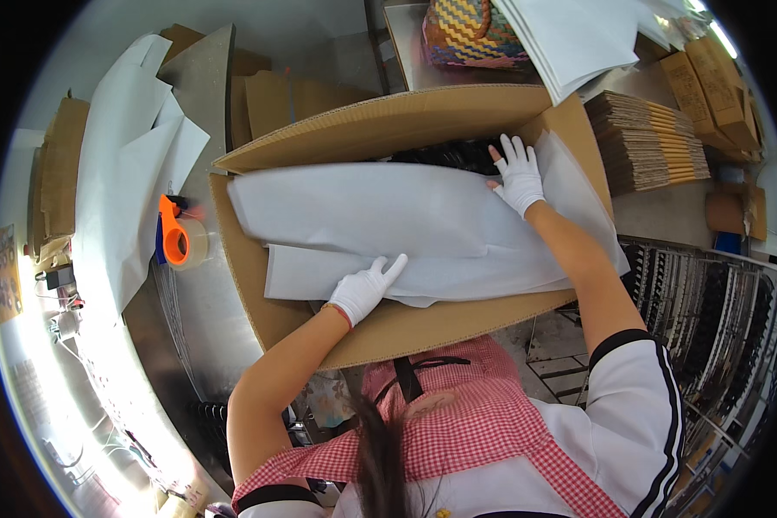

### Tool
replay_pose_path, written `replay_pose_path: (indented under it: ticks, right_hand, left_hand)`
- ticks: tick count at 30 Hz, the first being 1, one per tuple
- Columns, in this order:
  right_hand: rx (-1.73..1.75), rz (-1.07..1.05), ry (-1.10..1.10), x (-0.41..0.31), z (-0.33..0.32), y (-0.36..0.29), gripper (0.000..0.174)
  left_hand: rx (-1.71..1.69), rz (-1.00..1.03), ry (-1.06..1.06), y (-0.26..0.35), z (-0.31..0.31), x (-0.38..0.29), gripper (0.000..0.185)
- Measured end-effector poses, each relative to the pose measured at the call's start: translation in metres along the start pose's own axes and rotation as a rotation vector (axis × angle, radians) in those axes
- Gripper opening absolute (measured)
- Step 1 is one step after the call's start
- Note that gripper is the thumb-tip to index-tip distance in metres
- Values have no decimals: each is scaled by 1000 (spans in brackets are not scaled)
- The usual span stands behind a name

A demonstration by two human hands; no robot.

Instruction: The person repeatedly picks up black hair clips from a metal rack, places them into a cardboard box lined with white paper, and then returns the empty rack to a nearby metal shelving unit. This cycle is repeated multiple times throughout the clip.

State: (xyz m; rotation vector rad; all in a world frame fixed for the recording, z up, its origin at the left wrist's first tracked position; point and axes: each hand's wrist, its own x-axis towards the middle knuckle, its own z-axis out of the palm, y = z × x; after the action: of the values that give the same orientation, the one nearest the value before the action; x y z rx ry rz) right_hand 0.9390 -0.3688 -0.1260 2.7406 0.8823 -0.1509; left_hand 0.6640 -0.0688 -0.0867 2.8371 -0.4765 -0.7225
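Note:
An uncovered cardboard box [388, 343] stands before me, with white sheets of thin packing paper [362, 201] across its inside. Along the far wall, dark, shiny items [453, 155] show past the paper's edge. My left hand [366, 288], in a white glove, rests on the near part of the paper with some fingers extended; whether it pinches a fold I cannot tell. My right hand [518, 171], gloved with a couple of bare fingertips, lies spread at the far right, on the paper beside the dark items.
An orange tape dispenser [180, 239] lies left on a metal table [223, 311]. White sheets [123, 175] hang beyond it. Flattened cartons [647, 142] are stacked at right, below more white paper [570, 45]. A woven basket [476, 35] stands behind; racks [699, 311] stand at right.

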Motion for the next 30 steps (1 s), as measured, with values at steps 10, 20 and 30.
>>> replay_pose_path:
  ticks: [10,20,30]
  right_hand:
    - [504,-584,7,-44,-20,-35,79]
    - [368,-402,85,-36,31,-52,74]
    - [658,-668,48,-66,1,-46,23]
  left_hand:
    - [-64,-274,445,-25,-28,62,66]
    - [68,-715,394,-94,41,102,78]
    - [-53,-857,474,-85,73,67,80]
